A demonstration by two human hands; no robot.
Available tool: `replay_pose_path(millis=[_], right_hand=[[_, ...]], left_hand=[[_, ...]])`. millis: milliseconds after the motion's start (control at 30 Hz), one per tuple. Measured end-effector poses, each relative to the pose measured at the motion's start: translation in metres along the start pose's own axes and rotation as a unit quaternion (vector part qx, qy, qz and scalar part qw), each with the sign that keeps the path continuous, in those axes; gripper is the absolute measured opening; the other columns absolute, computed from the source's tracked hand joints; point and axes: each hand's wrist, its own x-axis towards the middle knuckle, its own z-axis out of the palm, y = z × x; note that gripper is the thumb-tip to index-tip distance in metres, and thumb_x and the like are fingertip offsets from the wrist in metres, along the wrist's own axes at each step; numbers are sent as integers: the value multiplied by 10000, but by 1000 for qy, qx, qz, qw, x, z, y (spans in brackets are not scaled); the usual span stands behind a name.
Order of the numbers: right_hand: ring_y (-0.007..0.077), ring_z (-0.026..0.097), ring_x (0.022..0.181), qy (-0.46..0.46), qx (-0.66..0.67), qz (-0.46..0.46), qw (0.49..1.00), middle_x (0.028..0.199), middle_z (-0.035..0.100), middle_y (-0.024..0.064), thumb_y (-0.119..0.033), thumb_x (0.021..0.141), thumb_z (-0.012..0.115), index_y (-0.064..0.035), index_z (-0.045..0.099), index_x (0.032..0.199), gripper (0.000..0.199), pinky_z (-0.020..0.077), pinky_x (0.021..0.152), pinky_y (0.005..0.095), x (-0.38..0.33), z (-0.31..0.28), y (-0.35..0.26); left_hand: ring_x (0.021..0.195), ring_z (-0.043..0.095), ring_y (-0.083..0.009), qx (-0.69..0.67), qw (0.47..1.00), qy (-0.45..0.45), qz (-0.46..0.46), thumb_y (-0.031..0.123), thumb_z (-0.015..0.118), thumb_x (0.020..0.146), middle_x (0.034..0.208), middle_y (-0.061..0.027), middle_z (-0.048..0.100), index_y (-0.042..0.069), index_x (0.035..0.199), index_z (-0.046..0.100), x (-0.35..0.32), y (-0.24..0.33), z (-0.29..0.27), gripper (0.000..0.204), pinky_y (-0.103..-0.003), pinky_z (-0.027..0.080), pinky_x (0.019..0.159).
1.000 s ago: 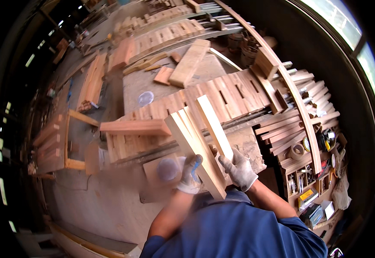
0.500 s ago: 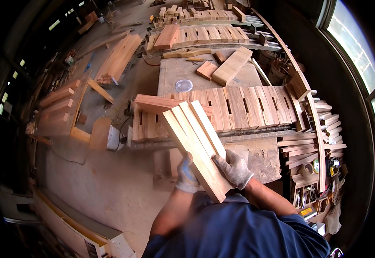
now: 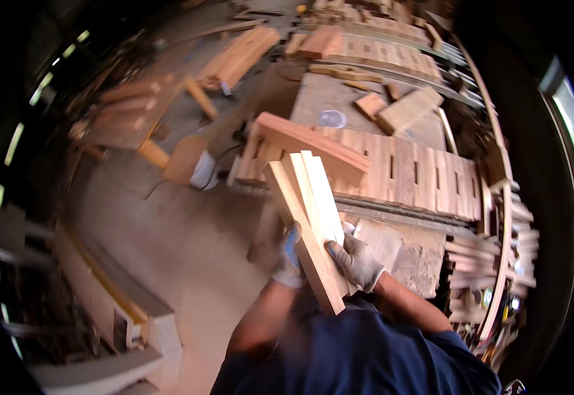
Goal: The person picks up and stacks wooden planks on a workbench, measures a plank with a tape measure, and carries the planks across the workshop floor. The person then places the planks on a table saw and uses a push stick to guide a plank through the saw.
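Note:
Several pale wooden boards stand stacked together in front of my body, tilted, their far ends fanned slightly apart. My left hand, in a white and blue work glove, grips the stack's left side; its fingers are partly hidden behind the wood. Closed on the right side is my right hand, in a greyish glove, with its thumb across the face of the boards. Beyond them, a reddish plank lies slanted over a row of slotted wooden pieces clamped on the bench.
A worktop behind the row bears a thick wood block and a round clear disc. At left, a low table holds planks, with a white bucket nearby. Stacked sticks fill the right side.
The view has swung left, so the benches appear farther right. Both hands still grip the boards, which have turned more upright and spread a little more at their far ends.

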Motion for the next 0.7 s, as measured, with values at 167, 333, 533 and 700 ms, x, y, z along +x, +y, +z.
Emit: replay_pose_path(millis=[167,333,533,700], right_hand=[[352,518,1442,-144,164,10,976,1590,472,295,-289,932,836,55,197,1672,1036,466,1164,411,-4,16,24],[397,334,1567,-188,-35,-94,977,1676,322,302,-395,887,861,64,124,1683,1177,324,1268,449,-37,44,-13],[455,221,1608,-215,-37,-198,956,1679,264,366,-489,919,801,96,143,1665,1154,234,1306,428,-34,55,14],[249,387,1531,-306,201,-53,929,1665,372,241,-233,829,933,95,147,1669,1196,356,1248,361,-25,77,11]], left_hand=[[1160,666,-332,48,991,116,54,322,756,947,1302,-178,628,0,1527,432,-42,3,-7,738,-453,586,989],[1134,666,-287,38,967,212,137,254,758,952,1258,-133,627,58,1516,461,-73,-33,-25,667,-478,601,962],[1192,635,-279,12,964,223,144,259,720,979,1299,-133,616,48,1509,481,-99,-28,2,618,-448,557,1037],[1234,623,-281,34,952,237,189,257,734,974,1364,-135,602,31,1518,488,-110,-15,-10,639,-459,537,1070]])
